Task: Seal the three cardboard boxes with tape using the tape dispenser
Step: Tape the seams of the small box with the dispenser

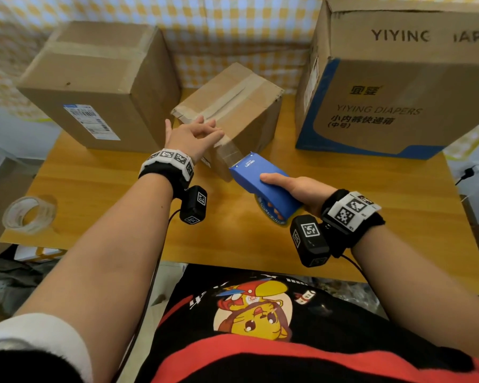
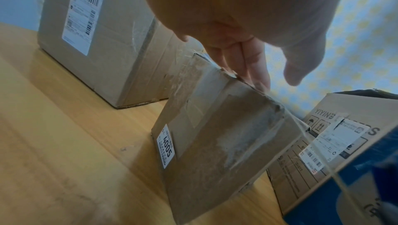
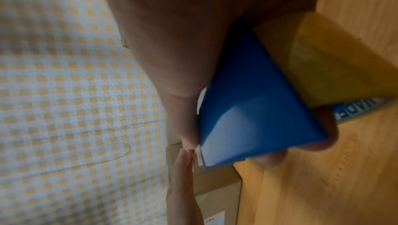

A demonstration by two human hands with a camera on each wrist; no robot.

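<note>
Three cardboard boxes stand on the wooden table (image 1: 343,217): a plain one with a shipping label (image 1: 94,87) at the left, a small one (image 1: 241,109) in the middle, and a large printed diaper box (image 1: 385,87) at the right. My left hand (image 1: 202,132) lies with straight fingers (image 2: 247,65) on the near top edge of the small box (image 2: 215,135). My right hand (image 1: 293,186) grips the blue tape dispenser (image 1: 260,183) just in front of that box. A strip of clear tape (image 1: 228,152) runs from the box's top edge down to the dispenser (image 3: 254,106).
A spare roll of clear tape (image 1: 29,214) lies near the table's left edge. A yellow-checked cloth (image 1: 233,29) hangs behind the boxes. The table's near edge is close to my body, with bare wood between it and the boxes.
</note>
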